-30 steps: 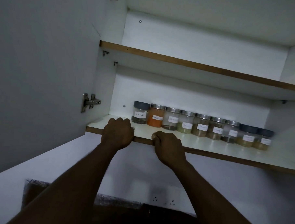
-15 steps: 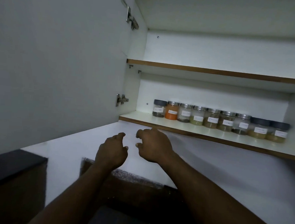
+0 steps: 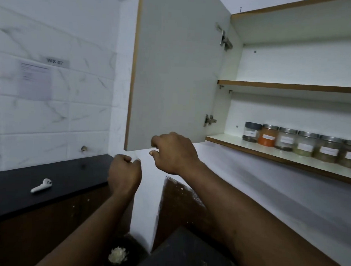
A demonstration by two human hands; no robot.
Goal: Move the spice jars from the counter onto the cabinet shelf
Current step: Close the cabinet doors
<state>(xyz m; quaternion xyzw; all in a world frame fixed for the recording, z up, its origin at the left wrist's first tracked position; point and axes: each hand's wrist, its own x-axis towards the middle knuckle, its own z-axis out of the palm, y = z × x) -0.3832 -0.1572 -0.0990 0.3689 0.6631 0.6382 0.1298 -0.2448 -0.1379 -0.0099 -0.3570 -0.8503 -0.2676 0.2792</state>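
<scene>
Several labelled spice jars stand in a row on the lower cabinet shelf [image 3: 226, 139] at the right: a dark-lidded jar [image 3: 251, 132] first, an orange-filled jar [image 3: 268, 135] beside it, then steel-lidded ones [image 3: 306, 143] running off the right edge. My left hand [image 3: 124, 173] hangs below the open cabinet door's [image 3: 173, 72] bottom edge, fingers curled, holding nothing. Slightly higher, my right hand [image 3: 174, 153] is at the door's lower corner with fingers loosely curled and nothing in it. Both hands are well left of the jars.
A black counter [image 3: 58, 176] at the left carries a white earbud [image 3: 41, 185]. Marble-look wall tiles with a taped paper [image 3: 35, 81] rise behind it. An upper shelf [image 3: 289, 86] spans the cabinet. A pale clump [image 3: 117, 255] lies low in the middle.
Both hands have let go of the shelf's front edge and dropped down and left, away from the jars. The view has swung left, bringing the counter and tiled wall into sight.
</scene>
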